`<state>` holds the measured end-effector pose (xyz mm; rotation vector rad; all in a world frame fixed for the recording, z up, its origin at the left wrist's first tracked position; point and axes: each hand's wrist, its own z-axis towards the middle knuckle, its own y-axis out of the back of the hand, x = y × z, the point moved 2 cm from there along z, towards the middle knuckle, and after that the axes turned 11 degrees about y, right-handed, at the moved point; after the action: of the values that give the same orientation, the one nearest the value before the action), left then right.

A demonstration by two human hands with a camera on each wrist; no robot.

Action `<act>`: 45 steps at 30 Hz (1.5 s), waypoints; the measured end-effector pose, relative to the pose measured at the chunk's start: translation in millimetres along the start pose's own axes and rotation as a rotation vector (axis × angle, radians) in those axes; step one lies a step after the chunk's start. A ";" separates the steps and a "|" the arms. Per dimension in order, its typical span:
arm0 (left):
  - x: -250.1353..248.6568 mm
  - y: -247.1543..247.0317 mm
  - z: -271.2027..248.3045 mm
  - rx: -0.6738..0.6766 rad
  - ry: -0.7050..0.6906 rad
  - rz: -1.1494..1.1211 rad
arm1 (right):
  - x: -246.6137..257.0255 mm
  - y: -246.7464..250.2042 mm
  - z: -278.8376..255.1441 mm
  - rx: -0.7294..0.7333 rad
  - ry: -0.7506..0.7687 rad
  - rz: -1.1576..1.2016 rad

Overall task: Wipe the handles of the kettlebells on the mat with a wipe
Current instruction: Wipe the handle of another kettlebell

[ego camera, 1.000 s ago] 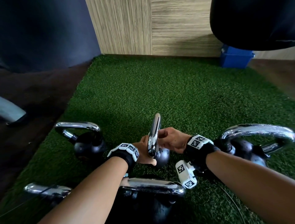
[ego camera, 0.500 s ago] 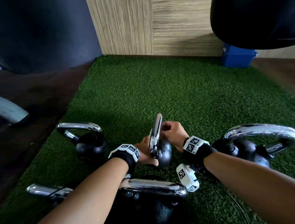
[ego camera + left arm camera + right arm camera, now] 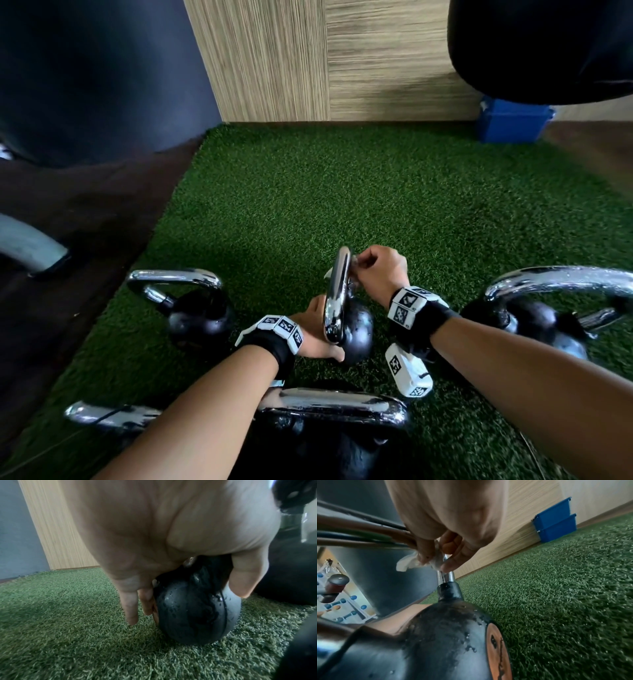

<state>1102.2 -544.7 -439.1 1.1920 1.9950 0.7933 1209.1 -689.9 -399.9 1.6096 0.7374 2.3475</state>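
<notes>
A green artificial-turf mat [image 3: 342, 192] carries four black kettlebells with chrome handles. The small middle kettlebell [image 3: 356, 329] sits under both hands; one stands left of the left hand's fingers, one right of the right wrist, one nearest the camera. The left hand [image 3: 317, 337] steadies the ball, fingers and thumb [image 3: 247, 577] curled around it. The right hand [image 3: 380, 270], lower against the handle a second ago, has climbed to the top bend of the chrome loop [image 3: 337, 294], fingertips [image 3: 448, 565] pinching one crumpled white wipe [image 3: 412, 562] round the bar. That suggests this handle is nearly done; whether the other three are wiped cannot be told.
</notes>
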 end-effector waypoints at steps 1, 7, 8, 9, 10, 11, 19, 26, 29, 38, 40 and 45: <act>-0.9 0.1 -0.4 -0.004 -0.004 0.005 | -2.2 -1.1 1.2 -0.017 -0.010 -0.014; -5.7 1.4 -5.0 -0.028 -0.027 0.023 | -16.0 -11.3 10.3 0.041 -0.144 -0.036; -6.7 1.9 -5.7 -0.035 -0.033 0.038 | -17.7 -11.3 11.3 0.075 -0.183 -0.033; -7.4 1.9 -6.3 -0.042 -0.039 0.056 | -19.8 -12.0 10.9 0.118 -0.227 -0.027; -8.0 2.1 -6.4 -0.043 -0.043 0.067 | -21.1 -13.0 8.8 0.166 -0.268 -0.020; -8.2 2.5 -5.9 -0.042 -0.046 0.059 | -22.4 -15.0 6.0 0.205 -0.293 -0.022; -8.9 17.9 -11.9 0.028 -0.078 0.160 | 3.2 -4.2 7.7 0.277 -0.125 -0.283; -13.7 92.0 -52.5 -0.310 0.007 -0.037 | 24.8 25.1 8.0 0.445 0.508 -0.408; -35.5 97.1 -79.4 -0.350 -0.005 0.148 | 34.7 22.5 17.2 0.549 0.525 -0.515; -60.1 97.7 -78.2 -0.493 0.031 0.429 | 60.9 31.7 5.6 0.554 0.482 -0.586; -59.8 103.5 -74.8 -0.468 0.034 0.489 | 68.7 33.2 4.8 0.565 0.444 -0.654; -47.6 123.3 -67.7 -0.456 -0.001 0.607 | 87.1 42.5 -0.1 0.564 0.366 -0.835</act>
<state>1126.4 -549.5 -292.7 1.5117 1.3305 1.4488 1180.1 -688.7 -307.4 0.7151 1.8387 1.8631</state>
